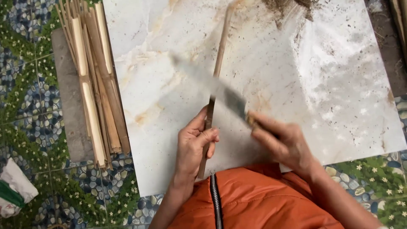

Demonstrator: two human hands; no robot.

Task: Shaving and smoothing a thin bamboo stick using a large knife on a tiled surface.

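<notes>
My left hand [194, 144] grips a long thin bamboo stick [218, 63] near its lower end, and the stick runs up across a white marbled tile [330, 85]. My right hand [282, 142] holds a knife [212, 85] by its handle. The broad blade is blurred by motion and crosses the stick just above my left thumb.
A bundle of split bamboo strips [95, 80] lies along the tile's left edge, partly on a grey slab [70, 106]. Dust and shavings [288, 8] gather at the tile's top. A white and green bag [12, 188] sits at the lower left on a pebble-pattern floor [29, 85].
</notes>
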